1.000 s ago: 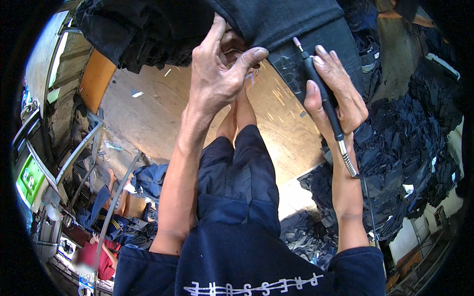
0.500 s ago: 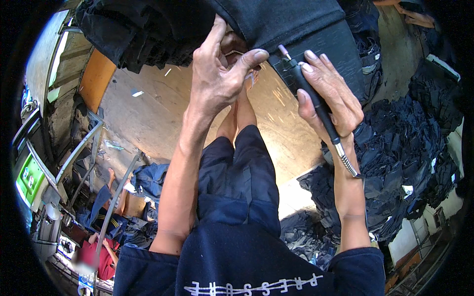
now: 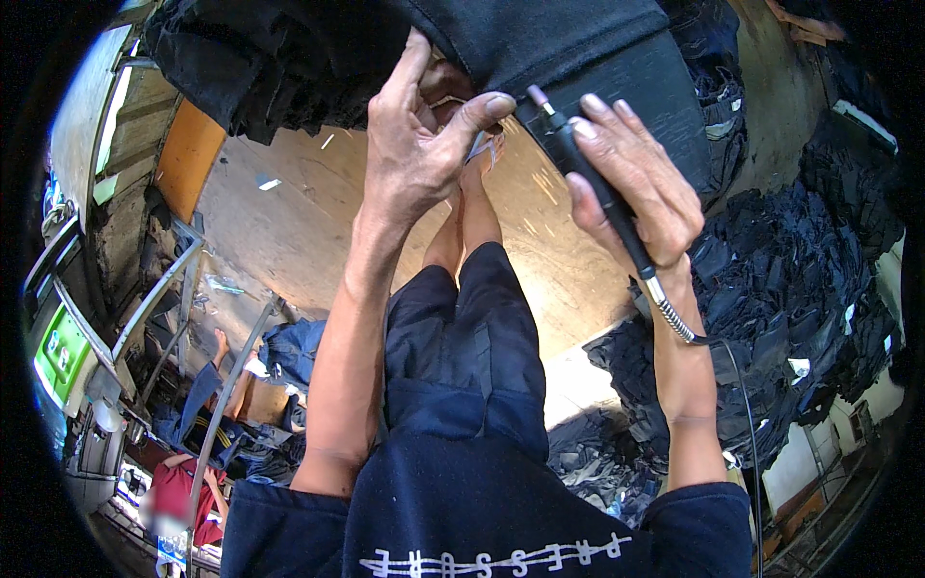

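My right hand (image 3: 647, 178) is closed around a slim black rotary grinding pen (image 3: 609, 197) with a small pinkish stone tip. The tip points up and left, close to the hem of a black denim garment (image 3: 549, 39); whether they touch cannot be told. That garment is drawn over a dark, scratched board (image 3: 641, 106). Pinching the cloth's lower edge is my left hand (image 3: 414, 144), its thumb stretched toward the tip and its other fingertips partly hidden under the cloth. A spring-sleeved cable (image 3: 737, 385) trails from the pen past my right forearm.
Dark garments hang in a bundle (image 3: 260, 67) at the upper left. A large heap of dark clothes (image 3: 771, 308) rises on the right. Metal rails (image 3: 231, 380) stand at the left, with a person in a red shirt (image 3: 178, 491) beyond. Below is a wooden floor (image 3: 299, 212).
My right hand and the grinding pen have shifted slightly left. My left hand has moved a little left, still on the cloth. More of the cable shows beside my right forearm.
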A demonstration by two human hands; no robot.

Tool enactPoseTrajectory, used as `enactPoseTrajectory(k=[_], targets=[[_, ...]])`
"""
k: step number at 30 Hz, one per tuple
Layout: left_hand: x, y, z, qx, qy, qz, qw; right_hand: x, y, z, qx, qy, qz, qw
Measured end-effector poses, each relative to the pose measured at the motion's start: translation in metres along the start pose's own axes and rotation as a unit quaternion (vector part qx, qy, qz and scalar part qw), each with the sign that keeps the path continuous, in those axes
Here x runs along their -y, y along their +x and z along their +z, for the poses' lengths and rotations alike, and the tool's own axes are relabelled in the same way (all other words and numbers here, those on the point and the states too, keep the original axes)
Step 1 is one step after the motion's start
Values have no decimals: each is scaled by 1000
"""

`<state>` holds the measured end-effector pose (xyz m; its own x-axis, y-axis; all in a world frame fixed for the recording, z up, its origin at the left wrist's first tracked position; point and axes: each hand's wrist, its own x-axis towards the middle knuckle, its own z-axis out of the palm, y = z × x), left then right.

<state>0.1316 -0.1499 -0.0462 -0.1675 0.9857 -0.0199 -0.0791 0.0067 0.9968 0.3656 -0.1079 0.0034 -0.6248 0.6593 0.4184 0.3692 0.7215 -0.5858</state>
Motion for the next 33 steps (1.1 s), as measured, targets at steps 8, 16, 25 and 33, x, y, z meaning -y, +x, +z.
enactPoseTrajectory(k=[8, 16, 25, 33], targets=[[-1, 0, 0, -4, -11, -9, 1000, -1, -3, 0, -16, -16, 11, 1000], [0, -1, -2, 3, 14, -1, 1000, -2, -5, 1, -25, -15, 8, 1000], [2, -1, -1, -1, 8, -6, 1000, -7, -7, 2, -67, -41, 26, 997], [-2, -2, -2, 17, 20, -44, 999, -5, -7, 2, -57, -31, 22, 998]])
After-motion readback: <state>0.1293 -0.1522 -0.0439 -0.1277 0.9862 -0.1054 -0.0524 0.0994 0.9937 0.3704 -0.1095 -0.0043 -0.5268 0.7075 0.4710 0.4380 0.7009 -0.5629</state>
